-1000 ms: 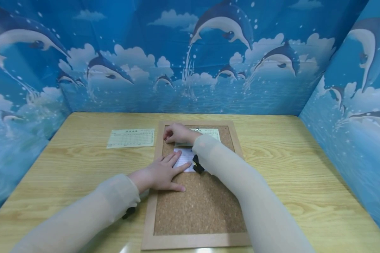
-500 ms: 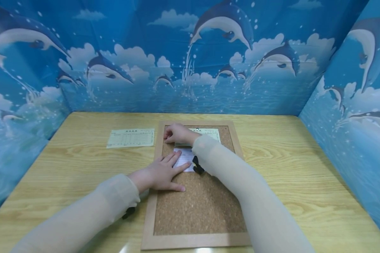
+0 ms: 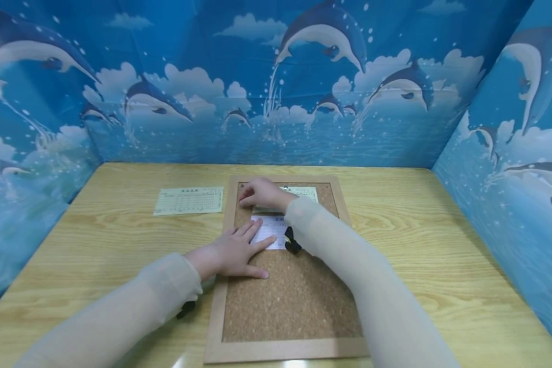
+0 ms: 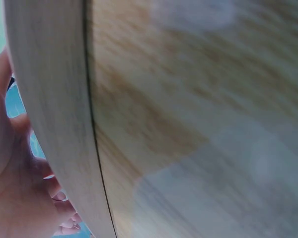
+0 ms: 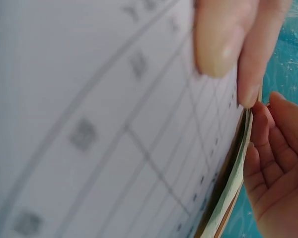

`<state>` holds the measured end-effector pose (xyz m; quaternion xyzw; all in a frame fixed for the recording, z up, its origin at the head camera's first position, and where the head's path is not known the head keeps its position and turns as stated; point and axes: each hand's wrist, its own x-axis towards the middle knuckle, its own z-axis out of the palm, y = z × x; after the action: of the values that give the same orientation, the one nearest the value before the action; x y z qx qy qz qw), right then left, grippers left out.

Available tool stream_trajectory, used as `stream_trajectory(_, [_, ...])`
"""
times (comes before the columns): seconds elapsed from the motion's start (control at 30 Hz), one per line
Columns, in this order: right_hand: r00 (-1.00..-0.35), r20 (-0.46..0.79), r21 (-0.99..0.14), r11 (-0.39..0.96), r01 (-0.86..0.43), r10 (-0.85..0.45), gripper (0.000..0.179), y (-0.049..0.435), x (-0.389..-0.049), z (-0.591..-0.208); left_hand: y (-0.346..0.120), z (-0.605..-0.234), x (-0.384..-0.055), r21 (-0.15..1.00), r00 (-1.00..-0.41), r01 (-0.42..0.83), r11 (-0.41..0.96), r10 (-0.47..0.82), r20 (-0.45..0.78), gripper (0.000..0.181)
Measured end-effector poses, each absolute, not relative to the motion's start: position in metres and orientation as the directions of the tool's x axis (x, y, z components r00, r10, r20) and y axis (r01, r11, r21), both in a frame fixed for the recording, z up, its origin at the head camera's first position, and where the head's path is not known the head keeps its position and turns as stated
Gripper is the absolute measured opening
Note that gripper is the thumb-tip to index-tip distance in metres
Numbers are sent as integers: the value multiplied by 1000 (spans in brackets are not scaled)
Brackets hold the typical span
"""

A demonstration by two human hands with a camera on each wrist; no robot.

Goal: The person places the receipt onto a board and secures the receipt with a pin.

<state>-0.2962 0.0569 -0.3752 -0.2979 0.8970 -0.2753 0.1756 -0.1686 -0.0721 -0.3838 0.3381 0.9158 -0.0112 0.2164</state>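
Note:
A wood-framed cork board (image 3: 290, 301) lies on the table. My left hand (image 3: 234, 253) rests on it with fingers spread, its fingertips on a white printed slip (image 3: 268, 234). Two of its fingers (image 5: 221, 44) press that slip in the right wrist view. Near the board's upper left corner, my right hand (image 3: 261, 192) has curled fingers. Its thumb and forefinger meet on something tiny, too small to make out. Beneath that hand a pale green form (image 3: 309, 193) lies on the cork, a shiny pin (image 3: 285, 188) at its top. My right sleeve hides part of the white slip.
A second pale green form (image 3: 188, 200) lies on the wood-grain table (image 3: 418, 245), left of the board. Blue dolphin-print cloth (image 3: 257, 102) stands behind the table and along both sides. The board's frame (image 4: 54, 99) and the tabletop fill most of the left wrist view.
My right hand has shifted slightly to the right and its forearm has swung a little the same way, uncovering more of the white slip. The left hand stays in place.

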Motion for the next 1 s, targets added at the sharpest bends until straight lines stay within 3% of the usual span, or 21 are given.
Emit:
stream_trajectory(0.37, [-755, -126, -667, 618, -416, -644, 16, 66, -296, -379, -72, -384, -168, 126, -678, 621, 774, 611, -409, 85])
stream_trajectory(1.0, [-776, -142, -661, 642, -387, -614, 18, 84, -288, -375, -72, -384, -168, 127, -679, 628, 768, 621, -392, 85])
